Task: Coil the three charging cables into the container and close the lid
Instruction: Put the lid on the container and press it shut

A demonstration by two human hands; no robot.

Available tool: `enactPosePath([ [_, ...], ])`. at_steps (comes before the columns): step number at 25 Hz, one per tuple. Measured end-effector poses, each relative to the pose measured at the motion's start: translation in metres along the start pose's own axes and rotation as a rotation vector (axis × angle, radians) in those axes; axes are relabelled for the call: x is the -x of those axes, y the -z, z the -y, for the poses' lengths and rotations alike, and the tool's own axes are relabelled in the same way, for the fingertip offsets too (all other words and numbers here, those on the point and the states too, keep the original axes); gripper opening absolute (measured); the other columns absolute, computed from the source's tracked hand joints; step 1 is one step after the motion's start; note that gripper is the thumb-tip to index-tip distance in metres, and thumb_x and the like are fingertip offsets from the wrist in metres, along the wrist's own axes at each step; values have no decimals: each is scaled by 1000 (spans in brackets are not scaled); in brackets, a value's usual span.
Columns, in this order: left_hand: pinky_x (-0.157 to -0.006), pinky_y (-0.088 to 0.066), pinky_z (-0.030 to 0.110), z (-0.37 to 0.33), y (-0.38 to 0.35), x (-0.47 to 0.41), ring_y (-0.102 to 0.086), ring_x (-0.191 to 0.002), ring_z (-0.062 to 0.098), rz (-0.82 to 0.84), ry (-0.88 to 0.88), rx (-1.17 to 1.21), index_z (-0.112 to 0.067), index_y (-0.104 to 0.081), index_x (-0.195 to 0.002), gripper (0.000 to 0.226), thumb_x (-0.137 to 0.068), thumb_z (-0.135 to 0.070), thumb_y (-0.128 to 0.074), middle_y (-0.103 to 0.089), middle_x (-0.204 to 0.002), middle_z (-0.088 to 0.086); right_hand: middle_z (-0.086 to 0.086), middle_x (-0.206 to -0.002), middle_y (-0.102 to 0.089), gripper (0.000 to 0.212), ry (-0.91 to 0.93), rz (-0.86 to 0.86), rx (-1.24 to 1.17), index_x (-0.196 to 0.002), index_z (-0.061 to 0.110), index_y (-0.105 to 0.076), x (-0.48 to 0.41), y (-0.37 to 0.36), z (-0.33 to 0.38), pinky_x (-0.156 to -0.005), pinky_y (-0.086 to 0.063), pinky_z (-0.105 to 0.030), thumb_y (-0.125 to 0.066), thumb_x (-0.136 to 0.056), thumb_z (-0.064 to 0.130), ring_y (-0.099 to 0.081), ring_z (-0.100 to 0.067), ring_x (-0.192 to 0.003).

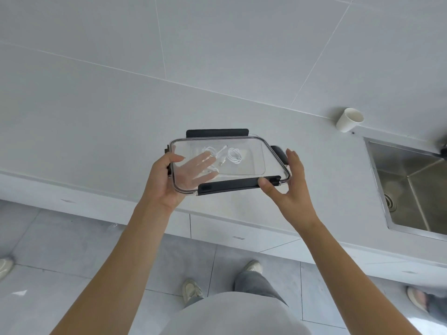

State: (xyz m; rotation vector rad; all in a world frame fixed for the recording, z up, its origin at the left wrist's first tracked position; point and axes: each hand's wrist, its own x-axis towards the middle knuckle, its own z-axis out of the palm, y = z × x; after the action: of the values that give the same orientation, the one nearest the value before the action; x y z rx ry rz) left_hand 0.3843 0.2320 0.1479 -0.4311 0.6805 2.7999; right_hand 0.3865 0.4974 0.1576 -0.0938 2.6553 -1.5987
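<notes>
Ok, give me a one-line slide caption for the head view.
Left hand and right hand hold the clear lid over the white counter, white cables visible through it.

The clear rectangular plastic lid (254, 155) is glossy and see-through, and its black plastic latches (232, 184) are matt. The white coiled charging cables (234, 157) have smooth sheaths. The white tabletop (96, 141) looks smooth and matt. The steel sink (399, 160) is brushed metal, the small white cup (348, 120) looks like paper, and the grey floor tiles (72, 250) are faintly glossy.
</notes>
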Motion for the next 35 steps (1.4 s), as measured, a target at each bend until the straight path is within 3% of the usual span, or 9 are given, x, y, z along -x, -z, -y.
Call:
enactPosePath([
  [4,-100,-39,69,-1,5,-14,-47,-127,54,14,22,2,-22,-35,-69,24,-82,-2,-35,-45,-137,41,15,-166,-5,129,-189,16,-181,-156,39,-10,-15,1,-10,-118,-22,-29,-88,-56,58,-18,1,-145],
  [7,-98,-43,67,2,6,-27,-46,-129,53,30,27,13,-27,-43,-79,27,-76,0,-42,-45,-139,39,-1,-162,-22,134,-281,99,-338,-157,35,-4,-32,2,-21,-107,-32,-21,-91,-56,37,-33,-4,-140],
  [9,-95,-45,66,6,6,-38,-46,-129,53,33,18,23,-30,-50,-88,34,-73,0,-44,-46,-139,38,-7,-157,-27,138,-328,134,-514,-158,29,-1,-44,1,-29,-107,-39,-28,-90,-53,25,-40,-12,-140],
  [12,-93,-46,65,13,6,-55,-46,-129,53,1,13,19,-31,-52,-91,38,-71,1,-44,-45,-140,37,2,-159,-30,135,-334,157,-663,-158,25,-2,-63,1,-44,-104,-47,-34,-88,-54,14,-45,-5,-137],
  [18,-89,-51,59,24,7,-90,-51,-126,51,-99,20,-13,-33,-58,-113,65,-61,5,-53,-50,-138,34,18,-150,-40,135,-346,200,-659,-159,27,-2,-97,13,-77,-116,-36,-41,-89,-56,11,-48,4,-132],
  [21,-90,-51,59,27,10,-99,-49,-126,52,-85,16,-12,-34,-53,-123,76,-58,7,-56,-50,-138,34,9,-159,-32,140,-326,225,-634,-157,34,0,-106,18,-87,-116,-37,-40,-92,-53,19,-44,-1,-138],
  [26,-91,-51,59,26,14,-109,-49,-128,51,-78,36,-35,-35,-49,-126,77,-60,5,-56,-50,-139,33,18,-163,-21,134,-245,229,-531,-158,32,-4,-120,21,-99,-117,-34,-33,-92,-57,23,-33,4,-144],
  [32,-89,-55,53,10,22,-128,-54,-124,48,-87,81,-142,-13,-39,-117,46,-74,2,-41,-51,-137,33,18,-154,-40,115,-248,204,-419,-155,23,-26,-123,10,-104,-117,-31,-28,-91,-60,18,-36,6,-141],
  [35,-96,-53,44,1,29,-143,-62,-118,41,-201,7,-328,-21,-44,-129,45,-89,1,-41,-60,-131,27,20,-150,-45,116,-252,152,-342,-155,27,-27,-121,0,-99,-111,-36,-21,-92,-58,31,-41,3,-139],
])
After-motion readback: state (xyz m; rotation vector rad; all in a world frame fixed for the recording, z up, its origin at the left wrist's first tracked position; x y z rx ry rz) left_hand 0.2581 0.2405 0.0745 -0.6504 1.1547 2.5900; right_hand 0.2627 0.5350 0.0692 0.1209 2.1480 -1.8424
